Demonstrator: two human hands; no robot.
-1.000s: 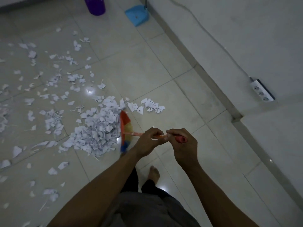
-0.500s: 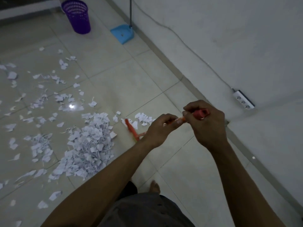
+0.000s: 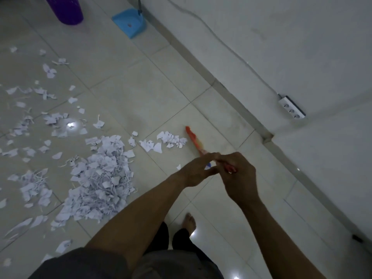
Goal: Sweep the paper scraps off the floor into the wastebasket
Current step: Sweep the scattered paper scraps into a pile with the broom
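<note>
Both hands grip the orange handle of a broom [image 3: 194,140]. My left hand [image 3: 198,170] is lower on the handle and my right hand [image 3: 239,176] holds its top end. The broom head rests on the tile just right of a small cluster of paper scraps [image 3: 171,140]. A big heap of white scraps [image 3: 100,178] lies to the left of my arms, and more scraps are scattered over the floor at the left. The purple wastebasket [image 3: 65,9] stands at the top left, partly cut off by the frame.
A blue dustpan [image 3: 129,22] with an upright handle leans by the wall at the top. A white power strip [image 3: 291,107] and its cable hang on the wall at the right. My bare foot [image 3: 190,220] is on the tile below my hands.
The broom head swung from beside the big heap over to the right, past the small cluster of scraps. My hands rose and then came back down.
</note>
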